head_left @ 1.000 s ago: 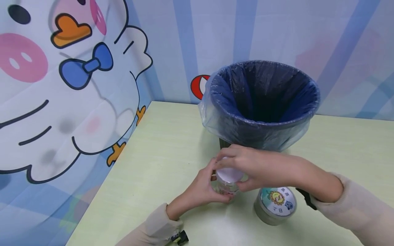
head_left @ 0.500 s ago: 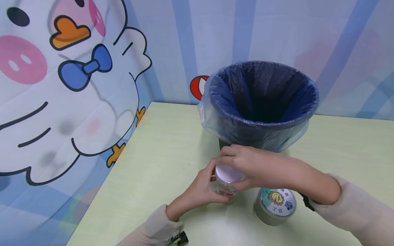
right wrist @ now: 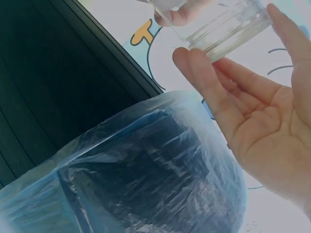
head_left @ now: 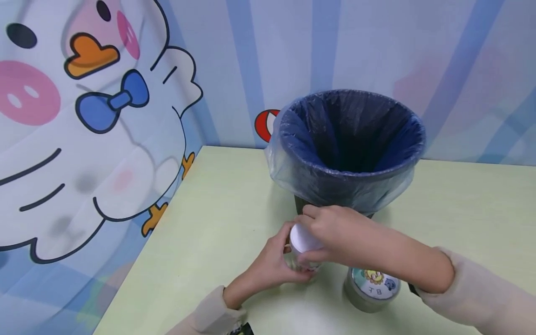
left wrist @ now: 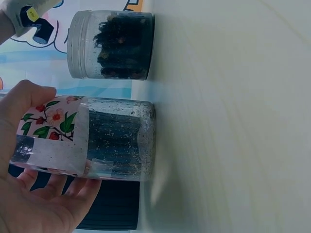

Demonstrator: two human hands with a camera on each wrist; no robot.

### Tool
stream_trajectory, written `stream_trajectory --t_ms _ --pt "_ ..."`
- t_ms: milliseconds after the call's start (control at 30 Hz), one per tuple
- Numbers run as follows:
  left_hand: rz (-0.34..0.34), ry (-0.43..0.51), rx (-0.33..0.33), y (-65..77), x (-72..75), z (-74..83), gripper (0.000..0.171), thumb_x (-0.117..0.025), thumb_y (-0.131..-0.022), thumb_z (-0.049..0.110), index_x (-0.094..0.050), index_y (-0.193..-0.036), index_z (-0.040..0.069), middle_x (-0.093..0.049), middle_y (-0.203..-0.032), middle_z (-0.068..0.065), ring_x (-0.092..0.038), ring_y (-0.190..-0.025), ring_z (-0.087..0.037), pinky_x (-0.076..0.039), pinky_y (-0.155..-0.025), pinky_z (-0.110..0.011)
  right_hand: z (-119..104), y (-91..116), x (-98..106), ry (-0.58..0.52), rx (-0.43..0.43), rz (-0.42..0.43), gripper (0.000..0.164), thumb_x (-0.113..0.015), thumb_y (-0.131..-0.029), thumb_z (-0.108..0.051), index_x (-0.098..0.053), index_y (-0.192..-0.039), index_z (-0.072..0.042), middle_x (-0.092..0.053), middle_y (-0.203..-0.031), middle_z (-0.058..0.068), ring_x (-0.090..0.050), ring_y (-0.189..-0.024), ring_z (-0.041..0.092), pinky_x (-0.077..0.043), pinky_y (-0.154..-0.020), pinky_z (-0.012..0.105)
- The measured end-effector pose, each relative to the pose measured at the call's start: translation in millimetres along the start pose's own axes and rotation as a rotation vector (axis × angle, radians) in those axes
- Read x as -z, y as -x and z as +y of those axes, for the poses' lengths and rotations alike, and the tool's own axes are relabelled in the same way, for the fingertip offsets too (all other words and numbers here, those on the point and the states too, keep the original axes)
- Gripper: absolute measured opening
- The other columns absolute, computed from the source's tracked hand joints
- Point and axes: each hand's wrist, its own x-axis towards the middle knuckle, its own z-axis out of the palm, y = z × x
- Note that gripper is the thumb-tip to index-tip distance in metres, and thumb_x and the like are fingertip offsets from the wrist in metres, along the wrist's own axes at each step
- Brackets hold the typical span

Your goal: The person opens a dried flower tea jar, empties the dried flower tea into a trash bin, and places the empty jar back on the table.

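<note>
While the left hand (head_left: pixel 270 267) curled round the jar (left wrist: pixel 116 138), long axis about upright between both hands, the right hand (head_left: pixel 335 231), fingers half spread, gripped its lid (head_left: pixel 303 239) from above.

Table (head_left: pixel 217 228): pale yellow-green, faint streaks. On it, at back: dark bin (left wrist: pixel 114 208) w/ bluish liner (head_left: pixel 339 190), upright. In front, clear jar (left wrist: pixel 116 141) w/ floral label, base at tabletop, can't tell if touching. To its R, apart: 2nd jar (head_left: pixel 361 300), upright, pic on lid, dark contents.
</note>
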Motion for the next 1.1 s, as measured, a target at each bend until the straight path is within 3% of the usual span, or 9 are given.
stream_trajectory --t_ms 267,367,467,633,800,933,1100 --pt "-0.007 0.012 0.003 1.0 0.4 -0.2 0.082 -0.089 -0.07 0.01 -0.043 -0.137 0.019 -0.057 -0.127 0.006 -0.057 -0.113 -0.015 -0.053 -0.091 -0.036 -6 2 -5 0.11 -0.028 0.007 0.057 -0.072 -0.088 -0.05 -0.065 -0.107 0.003 -0.058 -0.08 0.002 -0.056 -0.065 0.011 -0.05 -0.057 0.025" --pt "-0.01 0.016 0.0 1.1 0.5 -0.4 0.082 -0.089 -0.071 0.01 -0.042 -0.137 0.019 -0.057 -0.127 0.005 -0.057 -0.113 -0.015 -0.053 -0.091 -0.035 -6 4 -2 0.108 -0.03 0.001 0.066 -0.068 -0.089 -0.056 -0.065 -0.116 0.005 -0.061 -0.089 0.005 -0.058 -0.073 0.013 -0.053 -0.061 0.026" --pt "-0.017 0.019 -0.018 0.9 0.9 -1.1 0.086 -0.089 -0.072 0.012 -0.039 -0.142 0.021 -0.056 -0.128 0.003 -0.057 -0.114 -0.016 -0.053 -0.092 -0.036 -5 6 3 0.113 0.0 -0.002 0.069 -0.064 -0.09 -0.059 -0.063 -0.127 -0.001 -0.062 -0.106 0.007 -0.061 -0.088 0.018 -0.056 -0.072 0.031" --pt "-0.032 0.0 -0.02 1.2 2.4 0.1 0.092 -0.088 -0.073 0.012 -0.034 -0.146 0.03 -0.055 -0.13 0.004 -0.056 -0.116 -0.015 -0.052 -0.093 -0.037 -1 9 11 0.029 0.12 -0.049 0.054 -0.073 -0.09 -0.043 -0.058 -0.135 -0.018 -0.057 -0.13 0.006 -0.058 -0.111 0.025 -0.054 -0.088 0.041" --pt "-0.034 -0.036 -0.017 1.1 2.7 -1.2 0.094 -0.089 -0.073 0.014 -0.034 -0.147 0.03 -0.057 -0.13 0.006 -0.057 -0.115 -0.014 -0.051 -0.092 -0.036 3 11 15 -0.103 0.188 -0.141 0.052 -0.08 -0.087 -0.018 -0.061 -0.136 -0.024 -0.052 -0.139 0.004 -0.051 -0.124 0.024 -0.053 -0.093 0.037" --pt "-0.025 -0.059 -0.007 0.4 2.3 -1.9 0.091 -0.09 -0.072 0.018 -0.036 -0.144 0.03 -0.058 -0.127 0.008 -0.057 -0.113 -0.013 -0.052 -0.089 -0.037 4 11 14 -0.058 0.191 -0.144 0.052 -0.08 -0.086 -0.011 -0.064 -0.134 -0.022 -0.054 -0.137 0.005 -0.051 -0.122 0.024 -0.054 -0.089 0.03" --pt "-0.029 -0.038 0.0 0.5 1.3 -0.9 0.085 -0.089 -0.073 0.018 -0.039 -0.14 0.03 -0.059 -0.125 0.007 -0.057 -0.113 -0.014 -0.052 -0.088 -0.036 5 9 12 -0.017 0.188 -0.126 0.049 -0.081 -0.085 -0.013 -0.065 -0.131 -0.02 -0.057 -0.131 0.005 -0.053 -0.115 0.022 -0.054 -0.086 0.027"
